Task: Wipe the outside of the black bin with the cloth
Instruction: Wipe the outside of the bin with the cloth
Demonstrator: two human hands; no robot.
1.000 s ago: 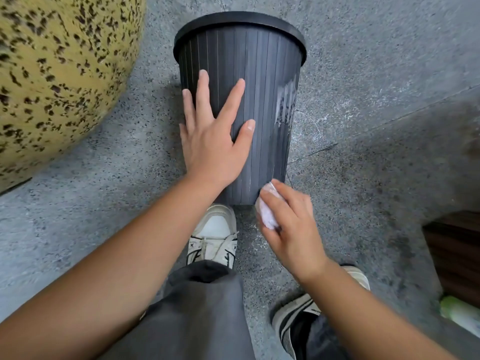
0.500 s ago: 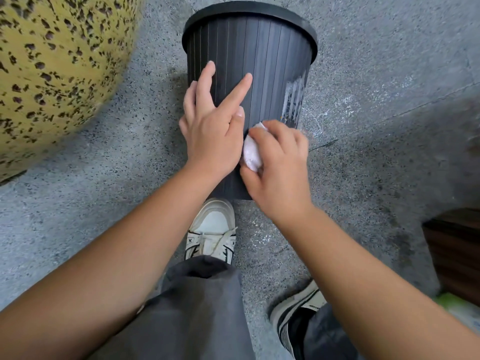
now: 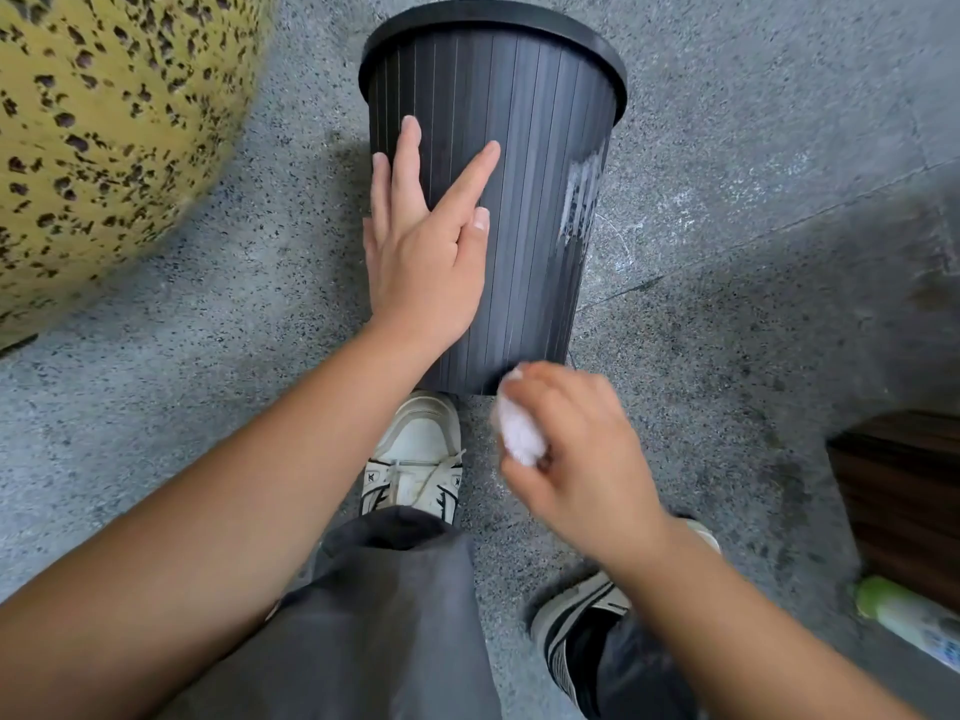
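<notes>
Speckled grey stone floor; I see the black bin upright on it, whitish smear on its right side, no legible label. Left hand flat against its wall, fingers straight. Right hand clutches the white cloth at the bin's base. A yellow speckled boulder stands left of the bin.

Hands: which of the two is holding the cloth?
The right hand, low by the black bin's base, grips the bunched white cloth. The left hand holds nothing, its fingers flat on the bin's side.
</notes>
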